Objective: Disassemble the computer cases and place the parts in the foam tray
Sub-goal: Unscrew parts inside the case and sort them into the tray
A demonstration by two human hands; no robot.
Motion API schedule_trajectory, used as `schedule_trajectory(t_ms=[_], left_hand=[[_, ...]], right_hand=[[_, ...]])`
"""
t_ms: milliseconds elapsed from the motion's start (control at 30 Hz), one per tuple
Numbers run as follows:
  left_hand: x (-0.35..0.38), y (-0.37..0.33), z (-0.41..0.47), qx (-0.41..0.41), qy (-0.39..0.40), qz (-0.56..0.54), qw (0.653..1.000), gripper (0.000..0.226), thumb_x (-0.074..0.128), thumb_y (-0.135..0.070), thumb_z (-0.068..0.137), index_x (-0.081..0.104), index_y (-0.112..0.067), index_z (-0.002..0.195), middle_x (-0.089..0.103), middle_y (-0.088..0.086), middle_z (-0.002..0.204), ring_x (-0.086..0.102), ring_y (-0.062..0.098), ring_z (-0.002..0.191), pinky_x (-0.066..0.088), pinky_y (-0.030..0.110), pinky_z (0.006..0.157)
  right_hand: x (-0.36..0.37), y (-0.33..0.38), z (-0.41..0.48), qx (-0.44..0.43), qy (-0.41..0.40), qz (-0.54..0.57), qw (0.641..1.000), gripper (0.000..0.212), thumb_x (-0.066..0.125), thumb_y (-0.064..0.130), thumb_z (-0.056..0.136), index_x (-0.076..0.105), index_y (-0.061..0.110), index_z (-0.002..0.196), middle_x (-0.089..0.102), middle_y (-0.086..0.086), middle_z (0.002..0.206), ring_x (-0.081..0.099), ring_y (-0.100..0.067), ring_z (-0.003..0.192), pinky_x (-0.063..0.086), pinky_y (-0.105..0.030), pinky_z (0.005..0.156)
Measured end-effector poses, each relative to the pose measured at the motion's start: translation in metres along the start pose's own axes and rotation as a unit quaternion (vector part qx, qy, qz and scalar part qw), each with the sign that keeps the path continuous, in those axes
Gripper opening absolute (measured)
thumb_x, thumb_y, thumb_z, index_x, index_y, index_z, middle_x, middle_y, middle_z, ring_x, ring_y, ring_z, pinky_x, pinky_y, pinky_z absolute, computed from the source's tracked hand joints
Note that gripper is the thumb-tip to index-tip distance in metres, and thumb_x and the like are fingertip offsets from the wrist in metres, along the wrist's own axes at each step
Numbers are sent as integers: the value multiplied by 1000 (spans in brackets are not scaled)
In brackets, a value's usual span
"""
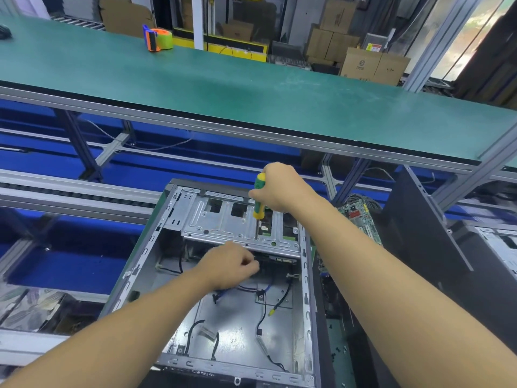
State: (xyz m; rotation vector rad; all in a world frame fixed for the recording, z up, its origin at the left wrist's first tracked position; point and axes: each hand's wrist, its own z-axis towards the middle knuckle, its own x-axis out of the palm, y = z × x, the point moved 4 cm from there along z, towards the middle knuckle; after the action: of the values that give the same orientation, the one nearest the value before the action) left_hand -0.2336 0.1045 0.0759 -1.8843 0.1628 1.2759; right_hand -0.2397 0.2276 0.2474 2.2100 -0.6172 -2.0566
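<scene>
The case (240,336) lies open on its side just in front of the person, a grey sheet-metal shell with loose black cables (261,317) on its floor. The right hand (279,189), arm stretched out, fists round a yellow-green screwdriver (258,200) held upright, tip down on the punched steel cage (223,222). The left hand (229,264) curls in under that cage (whether it grips anything I cannot tell). A green board (361,217) lies beside the case.

Long green-topped workbench (251,88) on aluminium framing, stacked cardboard boxes (335,37) behind, blue surfaces below.
</scene>
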Motion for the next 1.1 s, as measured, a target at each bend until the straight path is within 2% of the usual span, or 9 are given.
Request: schedule_trajectory(t_ms=[100,167,233,400,600,733,833,1000,1100], left_hand=[[22,7,-5,-216,128,-246,936,69,44,-77,86,69,-13,92,71,-6,74,62,15,64,47,27,59],[34,3,-3,-277,161,-425,846,94,54,-80,79,46,-9,139,66,9,124,65,21,100,55,33,78],[39,-8,5,-279,99,-553,778,111,72,-67,71,25,-8,153,45,13,150,54,27,127,47,42,106],[51,-21,14,-291,-76,-716,630,92,77,-10,86,15,3,153,49,22,137,52,23,105,44,40,109],[54,-20,19,-312,-106,-709,623,66,73,0,86,35,6,139,51,23,136,54,31,123,52,35,93],[54,-17,18,-312,-103,-701,633,55,74,0,85,42,5,130,53,22,132,56,31,120,54,33,89],[55,-16,19,-312,-103,-700,634,54,74,0,86,40,3,128,53,22,131,56,31,120,53,34,91],[55,-16,19,-308,-97,-703,634,77,75,-2,85,27,3,146,52,22,134,56,30,120,53,37,96],[55,-13,20,-303,-89,-697,643,82,77,-4,84,25,2,148,51,21,135,56,29,118,54,38,97]], right_hand=[[2,3,-2,-11,18,-27,999,30,57,39,99,46,12,95,50,-2,76,43,-16,58,32,-28,47],[2,5,-4,-16,23,-56,998,31,54,44,100,44,14,105,54,-3,88,51,-20,68,34,-30,49],[2,7,-5,-15,34,-50,998,31,55,41,101,44,14,112,54,-5,92,55,-20,66,36,-29,48],[1,10,-8,-7,83,9,997,21,52,17,97,47,16,118,60,-8,103,53,-19,66,42,-30,53],[-3,11,-13,26,42,-53,997,50,36,52,104,46,14,134,57,-10,112,55,-27,87,44,-36,65],[-8,9,-12,34,51,-66,996,24,40,26,105,48,8,117,56,-10,96,53,-22,72,44,-36,57],[-12,6,-11,33,90,-60,994,24,49,12,95,55,6,117,63,-14,116,56,-26,81,55,-44,79],[-8,6,-11,26,60,-64,996,33,41,41,103,48,10,111,59,-9,100,52,-25,76,40,-33,59],[-6,6,-10,25,19,-79,996,22,42,27,106,52,8,112,60,-12,102,53,-27,76,43,-35,63]])
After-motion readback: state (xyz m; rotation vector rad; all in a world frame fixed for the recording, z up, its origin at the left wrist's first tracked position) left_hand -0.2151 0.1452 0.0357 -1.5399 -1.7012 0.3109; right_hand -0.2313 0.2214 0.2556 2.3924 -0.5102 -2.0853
